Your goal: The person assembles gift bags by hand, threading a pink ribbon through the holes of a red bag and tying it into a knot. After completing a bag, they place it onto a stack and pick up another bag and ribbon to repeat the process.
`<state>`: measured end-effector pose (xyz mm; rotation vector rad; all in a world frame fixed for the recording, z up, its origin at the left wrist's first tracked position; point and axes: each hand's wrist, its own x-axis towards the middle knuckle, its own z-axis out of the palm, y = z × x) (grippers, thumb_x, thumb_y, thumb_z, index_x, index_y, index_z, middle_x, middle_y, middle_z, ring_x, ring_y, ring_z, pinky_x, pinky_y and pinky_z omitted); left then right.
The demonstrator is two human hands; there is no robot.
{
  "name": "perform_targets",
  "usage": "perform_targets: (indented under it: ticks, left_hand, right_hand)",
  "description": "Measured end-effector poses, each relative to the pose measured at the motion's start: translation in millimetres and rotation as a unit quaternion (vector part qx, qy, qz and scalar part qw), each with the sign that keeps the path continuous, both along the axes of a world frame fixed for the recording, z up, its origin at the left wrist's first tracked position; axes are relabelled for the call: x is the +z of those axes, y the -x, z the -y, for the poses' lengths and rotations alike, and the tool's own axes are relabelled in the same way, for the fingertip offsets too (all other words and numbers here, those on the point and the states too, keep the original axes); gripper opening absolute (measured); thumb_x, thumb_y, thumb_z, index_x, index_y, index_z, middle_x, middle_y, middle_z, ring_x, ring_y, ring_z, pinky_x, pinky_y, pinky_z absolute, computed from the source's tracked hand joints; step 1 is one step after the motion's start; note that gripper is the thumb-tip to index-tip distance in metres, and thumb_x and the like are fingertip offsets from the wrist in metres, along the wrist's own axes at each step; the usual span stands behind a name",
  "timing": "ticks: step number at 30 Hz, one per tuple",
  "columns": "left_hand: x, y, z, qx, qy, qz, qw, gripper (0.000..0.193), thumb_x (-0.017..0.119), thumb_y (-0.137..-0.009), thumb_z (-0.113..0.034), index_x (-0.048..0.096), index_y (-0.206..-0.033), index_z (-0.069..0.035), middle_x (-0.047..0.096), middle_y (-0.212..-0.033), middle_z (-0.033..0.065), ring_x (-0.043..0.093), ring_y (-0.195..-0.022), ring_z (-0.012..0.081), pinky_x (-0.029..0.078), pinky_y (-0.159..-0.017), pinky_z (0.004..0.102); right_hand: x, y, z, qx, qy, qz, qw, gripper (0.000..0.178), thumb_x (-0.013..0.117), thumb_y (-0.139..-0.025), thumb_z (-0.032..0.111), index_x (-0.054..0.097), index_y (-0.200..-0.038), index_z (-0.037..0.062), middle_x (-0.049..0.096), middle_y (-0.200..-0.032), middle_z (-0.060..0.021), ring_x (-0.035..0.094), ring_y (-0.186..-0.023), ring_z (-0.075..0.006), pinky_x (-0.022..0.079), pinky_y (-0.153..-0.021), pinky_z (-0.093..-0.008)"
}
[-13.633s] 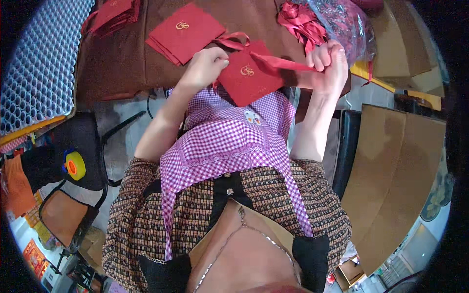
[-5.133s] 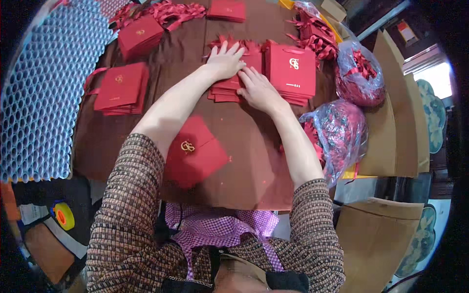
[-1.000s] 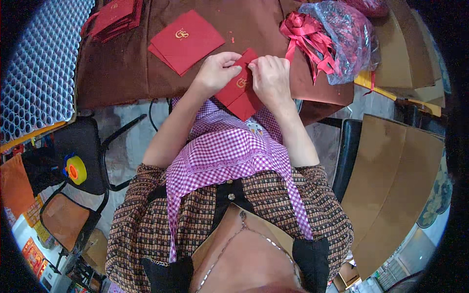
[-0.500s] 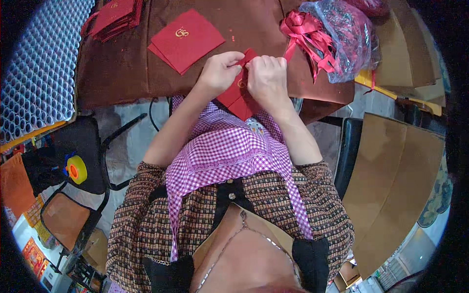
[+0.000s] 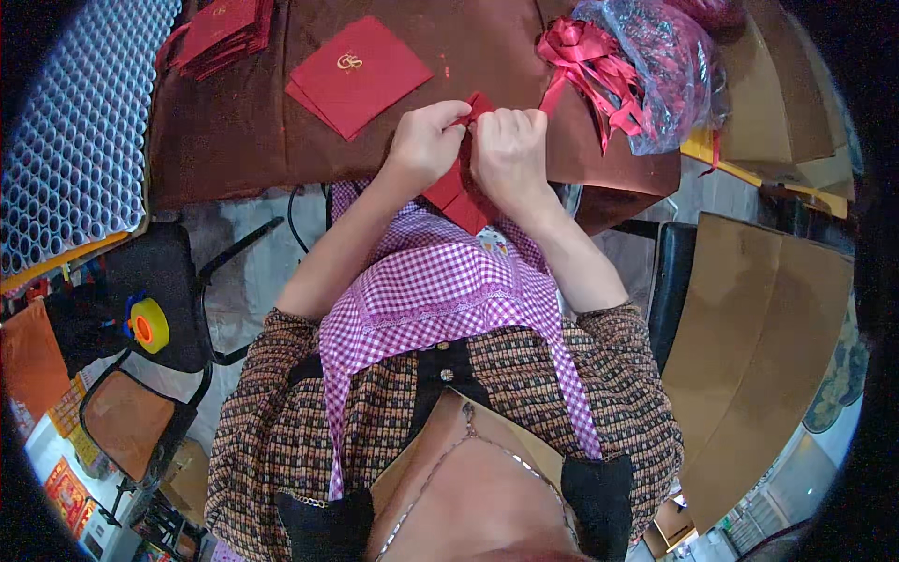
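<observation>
At the table's near edge, my two hands are closed close together over a red folded card [image 5: 456,194]. My left hand [image 5: 426,140] pinches its upper part between thumb and fingers. Curled in a fist, my right hand [image 5: 510,155] covers the card's right side, and its fingertips are hidden. The card's lower corner hangs over the edge above my checked apron. A red ribbon strand [image 5: 552,94] reaches from the ribbon bundle to the knuckles of my right hand; whether I grip it I cannot tell. Beyond my left hand lie a few red cards with gold emblems [image 5: 361,80].
A stack of red cards [image 5: 225,37] sits at the far left of the brown-covered table [image 5: 225,140]. Red ribbons [image 5: 595,75] and a clear plastic bag [image 5: 665,75] lie at right. Many small tubes [image 5: 75,131] stand at left. Yellow tape [image 5: 148,325] rests on a chair.
My right hand has moved slightly left, covering more of the card, including its emblem. My left hand has barely shifted, and both remain closed.
</observation>
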<state>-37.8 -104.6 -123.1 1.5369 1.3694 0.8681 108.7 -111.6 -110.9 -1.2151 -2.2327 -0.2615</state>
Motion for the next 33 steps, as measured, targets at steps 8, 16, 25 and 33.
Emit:
perform_targets:
  ticks: [8, 16, 25, 33]
  left_hand:
    - [17.2, 9.5, -1.5, -0.026, 0.112, 0.143, 0.983, 0.038, 0.058, -0.084, 0.000, 0.051, -0.120, 0.007, 0.063, -0.109, 0.0138, 0.060, -0.096, 0.0153, 0.049, -0.082, 0.0262]
    - [0.8, 14.7, -9.0, -0.032, 0.168, 0.228, 0.959, 0.032, 0.053, -0.086, 0.002, 0.052, -0.117, 0.005, 0.064, -0.106, 0.0114, 0.062, -0.092, 0.0157, 0.050, -0.082, 0.0282]
    - [1.7, 29.6, -12.5, -0.104, 0.223, 0.389, 0.888, 0.030, 0.056, -0.083, 0.001, 0.055, -0.113, 0.003, 0.065, -0.102, 0.0100, 0.063, -0.090, 0.0166, 0.050, -0.083, 0.0287]
    - [13.0, 31.9, -7.2, -0.120, 0.229, 0.417, 0.871, 0.032, 0.056, -0.082, 0.003, 0.056, -0.114, 0.005, 0.065, -0.102, 0.0108, 0.063, -0.090, 0.0149, 0.051, -0.083, 0.0282]
  right_hand:
    - [11.6, -18.5, -6.6, -0.003, 0.135, -0.125, 0.983, 0.013, 0.063, -0.081, 0.014, 0.059, -0.073, 0.0046, 0.063, -0.072, -0.0104, 0.059, -0.068, -0.0286, 0.039, -0.070, -0.0390]
    - [19.4, -17.4, 0.1, 0.006, 0.114, -0.084, 0.990, 0.010, 0.064, -0.079, 0.012, 0.057, -0.074, 0.0064, 0.059, -0.070, -0.0080, 0.058, -0.073, -0.0250, 0.036, -0.075, -0.0379]
    - [37.9, -13.3, 12.0, 0.042, 0.063, -0.064, 0.995, 0.009, 0.065, -0.076, 0.008, 0.057, -0.076, 0.0075, 0.055, -0.072, -0.0051, 0.055, -0.074, -0.0227, 0.035, -0.080, -0.0389]
    - [42.7, -10.2, 18.8, 0.038, 0.051, -0.048, 0.997, 0.008, 0.065, -0.076, 0.008, 0.057, -0.078, 0.0077, 0.055, -0.072, -0.0054, 0.055, -0.074, -0.0228, 0.035, -0.081, -0.0388]
